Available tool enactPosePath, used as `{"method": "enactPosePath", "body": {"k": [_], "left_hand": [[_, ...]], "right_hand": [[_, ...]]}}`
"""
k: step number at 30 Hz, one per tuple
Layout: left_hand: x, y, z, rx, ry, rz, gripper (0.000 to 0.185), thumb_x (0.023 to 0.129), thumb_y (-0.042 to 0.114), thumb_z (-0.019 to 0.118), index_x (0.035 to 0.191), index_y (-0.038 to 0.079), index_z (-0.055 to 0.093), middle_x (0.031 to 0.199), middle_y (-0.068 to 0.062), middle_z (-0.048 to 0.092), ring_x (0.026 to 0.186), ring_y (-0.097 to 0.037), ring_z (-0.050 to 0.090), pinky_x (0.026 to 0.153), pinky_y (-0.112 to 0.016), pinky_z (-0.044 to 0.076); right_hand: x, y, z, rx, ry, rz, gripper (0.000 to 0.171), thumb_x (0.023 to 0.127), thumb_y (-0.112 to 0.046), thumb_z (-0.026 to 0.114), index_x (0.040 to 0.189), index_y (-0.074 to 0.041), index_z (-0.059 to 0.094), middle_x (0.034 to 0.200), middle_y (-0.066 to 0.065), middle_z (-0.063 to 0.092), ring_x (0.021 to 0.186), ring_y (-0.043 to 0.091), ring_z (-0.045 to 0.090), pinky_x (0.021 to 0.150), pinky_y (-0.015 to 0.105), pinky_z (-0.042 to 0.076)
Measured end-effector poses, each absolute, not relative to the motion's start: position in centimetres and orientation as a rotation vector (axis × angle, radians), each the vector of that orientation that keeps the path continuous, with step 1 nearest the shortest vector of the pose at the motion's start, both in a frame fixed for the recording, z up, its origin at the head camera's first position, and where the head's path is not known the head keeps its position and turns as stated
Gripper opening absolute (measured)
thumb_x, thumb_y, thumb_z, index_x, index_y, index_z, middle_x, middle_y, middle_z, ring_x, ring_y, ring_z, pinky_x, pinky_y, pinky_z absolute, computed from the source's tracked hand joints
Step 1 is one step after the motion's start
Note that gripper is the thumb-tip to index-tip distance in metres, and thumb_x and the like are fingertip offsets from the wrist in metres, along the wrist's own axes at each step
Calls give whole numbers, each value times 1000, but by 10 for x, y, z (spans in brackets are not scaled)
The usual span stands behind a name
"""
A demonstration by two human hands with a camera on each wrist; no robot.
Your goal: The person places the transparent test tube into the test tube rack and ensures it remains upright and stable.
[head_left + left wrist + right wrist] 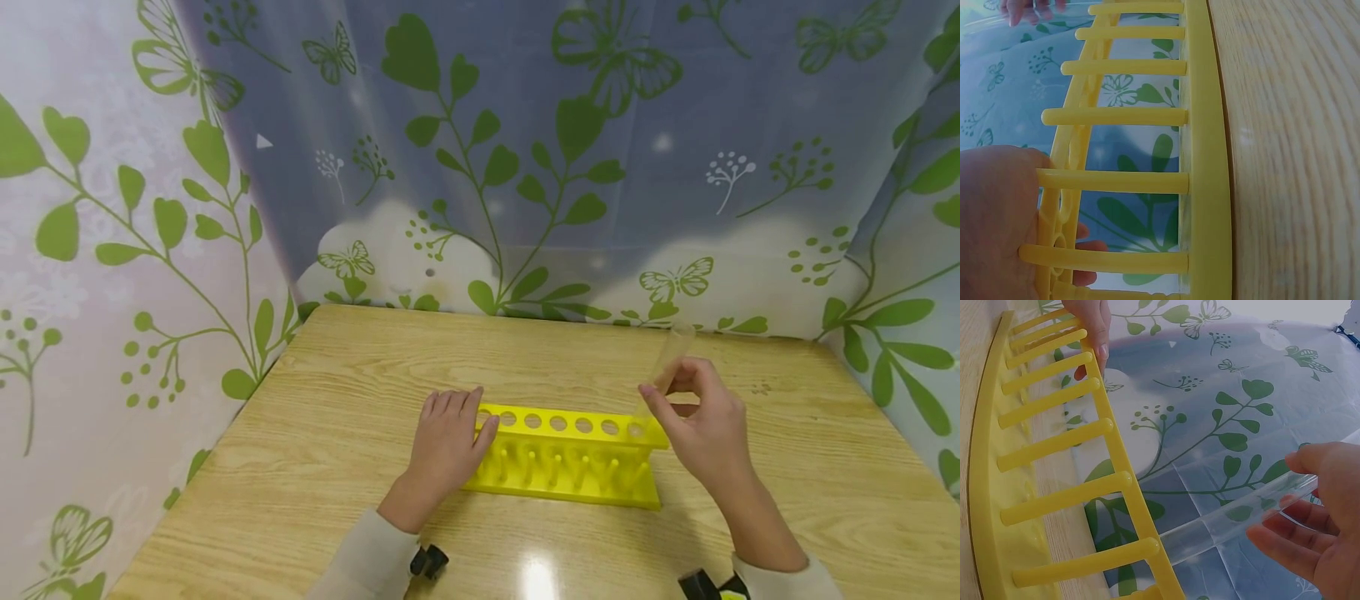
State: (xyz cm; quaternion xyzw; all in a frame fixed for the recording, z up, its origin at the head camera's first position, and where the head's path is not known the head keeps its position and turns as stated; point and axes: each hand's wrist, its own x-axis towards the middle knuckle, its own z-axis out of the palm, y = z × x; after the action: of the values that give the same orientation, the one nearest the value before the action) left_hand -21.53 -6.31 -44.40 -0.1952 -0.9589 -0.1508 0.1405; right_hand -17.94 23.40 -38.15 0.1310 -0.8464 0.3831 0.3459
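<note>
A yellow plastic test tube rack (562, 492), with a row of round holes above and upright pegs below, stands on the table. My left hand (447, 442) grips its left end, thumb on the near side and fingers over the top toward the far side. Between thumb and fingers my right hand (705, 421) pinches a clear test tube (677, 343) above the rack's right end. The tube tilts, its top leaning away to the right. In the right wrist view its lower end (1179, 545) meets the top strip; whether it is inside the hole I cannot tell.
The wood-grain table (360, 358) extends around the rack on all sides. A curtain (510, 167) printed with leaves and butterflies hangs behind the table and along both sides. Black wrist devices (429, 562) are on both sleeves.
</note>
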Motion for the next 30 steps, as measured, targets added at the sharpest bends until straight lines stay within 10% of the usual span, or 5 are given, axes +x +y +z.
{"method": "enactPosePath", "body": {"k": [30], "left_hand": [[-214,-63,-442,-564,-2755,-431,53,103,41,43,139,4,51,129,-13,58,122,-32,49,111,-53,28]], "right_hand": [[-182,236,-385,356,-2151,1067,7,91,0,63,93,0,57,80,1,60,73,-9,57,57,9,49]]}}
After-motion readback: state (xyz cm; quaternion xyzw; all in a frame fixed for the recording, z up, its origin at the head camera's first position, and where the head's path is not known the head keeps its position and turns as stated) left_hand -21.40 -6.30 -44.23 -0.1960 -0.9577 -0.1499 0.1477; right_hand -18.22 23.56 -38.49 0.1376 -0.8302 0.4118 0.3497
